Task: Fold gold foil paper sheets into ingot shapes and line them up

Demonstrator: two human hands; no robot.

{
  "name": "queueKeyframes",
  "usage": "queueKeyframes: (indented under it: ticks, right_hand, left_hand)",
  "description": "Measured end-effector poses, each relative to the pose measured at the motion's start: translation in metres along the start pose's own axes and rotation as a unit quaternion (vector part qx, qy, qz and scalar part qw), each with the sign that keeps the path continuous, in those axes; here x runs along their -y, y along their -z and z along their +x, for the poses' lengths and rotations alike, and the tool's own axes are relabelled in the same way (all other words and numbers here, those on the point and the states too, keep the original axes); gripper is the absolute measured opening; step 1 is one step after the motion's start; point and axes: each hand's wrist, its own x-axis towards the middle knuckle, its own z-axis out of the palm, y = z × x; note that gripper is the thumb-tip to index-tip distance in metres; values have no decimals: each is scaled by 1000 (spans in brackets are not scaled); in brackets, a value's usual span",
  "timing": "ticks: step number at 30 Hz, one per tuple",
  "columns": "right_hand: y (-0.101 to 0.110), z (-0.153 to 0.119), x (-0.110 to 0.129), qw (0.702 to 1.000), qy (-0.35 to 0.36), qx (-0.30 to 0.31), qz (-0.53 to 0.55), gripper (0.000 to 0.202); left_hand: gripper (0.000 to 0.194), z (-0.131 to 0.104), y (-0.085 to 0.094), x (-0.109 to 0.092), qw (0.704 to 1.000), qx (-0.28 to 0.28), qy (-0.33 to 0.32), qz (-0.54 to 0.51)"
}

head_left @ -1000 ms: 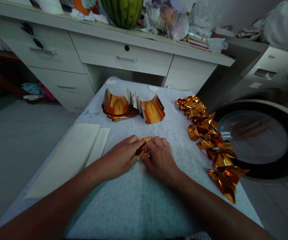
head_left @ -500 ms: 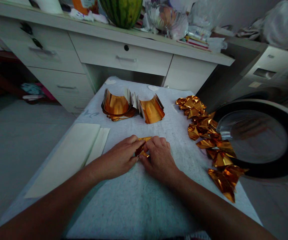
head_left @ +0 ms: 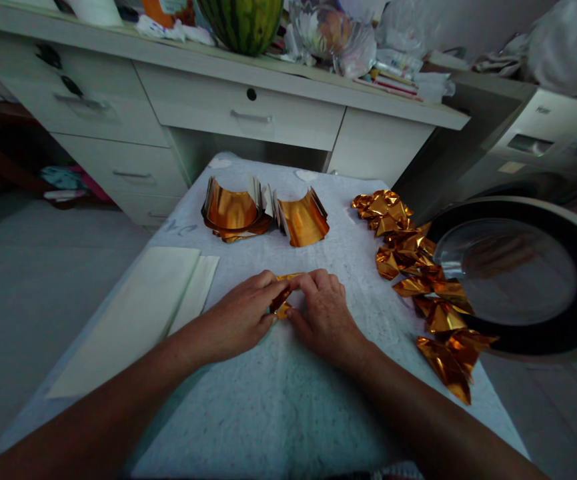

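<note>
Between my hands, low over the middle of the cloth-covered table point(head_left: 288, 413), is a small folded piece of gold foil paper point(head_left: 282, 309). My left hand point(head_left: 248, 308) is closed on its left side, thumb below and fingers above. At its right side my right hand point(head_left: 323, 315) is closed too, with bent fingertips along the top edge and the thumb near the lower edge. Much of the foil is hidden behind the fingers. Beyond the hands stand two curved stacks of gold foil sheets, a left stack point(head_left: 232, 210) and a right stack point(head_left: 302, 221).
Folded gold foil pieces point(head_left: 411, 250) lie in a row along the table's right edge, beside an open round washing machine door point(head_left: 513, 273). Pale paper sheets point(head_left: 128, 320) lie at the left. Behind the table, a white drawer counter point(head_left: 248, 110) carries a watermelon point(head_left: 243, 23).
My right thumb and fingers have shifted slightly on the foil, and a little more of its lower part shows. My left hand stays in nearly the same place.
</note>
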Motion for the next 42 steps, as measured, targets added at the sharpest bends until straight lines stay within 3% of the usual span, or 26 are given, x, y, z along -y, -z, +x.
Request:
queueKeyframes:
  ticks: [14, 21, 27, 32, 35, 39, 42]
  right_hand:
    - [12, -2, -27, 999, 30, -28, 18, 56]
    - [11, 8, -28, 998, 47, -36, 15, 38]
    - [8, 13, -23, 999, 1, -38, 0, 25]
    - [8, 14, -26, 999, -16, -39, 8, 10]
    - [9, 12, -27, 999, -3, -41, 26, 10]
    - [16, 9, -25, 998, 7, -21, 58, 19]
    - [19, 9, -24, 994, 18, -13, 109, 12]
  left_hand:
    - [47, -1, -1, 1, 1000, -8, -5, 18]
    - [49, -2, -1, -4, 1000, -16, 7, 5]
    - [49, -1, -1, -8, 1000, -22, 4, 5]
    - [53, -1, -5, -4, 996, -78, 31, 20]
    - [51, -2, -6, -1, 991, -117, 46, 51]
    - [40, -2, -4, 0, 987, -125, 76, 70]
    - [24, -2, -3, -2, 990, -108, 75, 56]
